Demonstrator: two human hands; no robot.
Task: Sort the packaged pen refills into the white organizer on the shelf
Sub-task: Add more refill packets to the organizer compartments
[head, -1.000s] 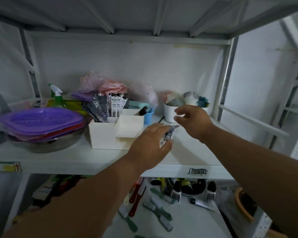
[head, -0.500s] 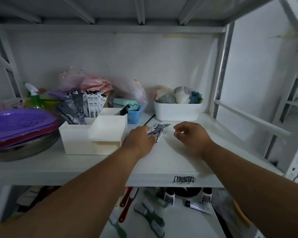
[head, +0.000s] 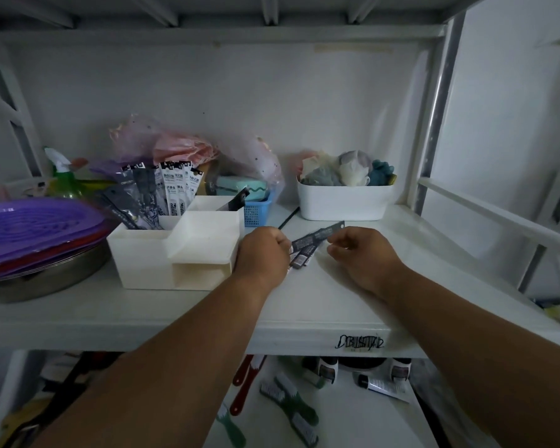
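A white organizer [head: 149, 253] with several compartments stands on the shelf at left of centre. Several packaged pen refills [head: 162, 192] stand upright in its back left compartment, and one dark pack [head: 236, 202] leans in the back right one. My left hand [head: 261, 253], just right of the organizer, grips a small bundle of dark refill packs [head: 307, 245] low over the shelf. My right hand [head: 359, 253] pinches the far end of the top pack in that bundle.
A steel bowl [head: 46, 276] with purple plates [head: 36, 227] sits left of the organizer. Behind are a small blue basket [head: 256, 211], a green spray bottle [head: 62, 176], plastic bags and a white tub [head: 343, 202] of cloths. The lower shelf holds brushes and tubes.
Both hands came down from above the shelf to just over its surface. My right hand moved in and took hold of the top pack in the bundle my left hand holds.
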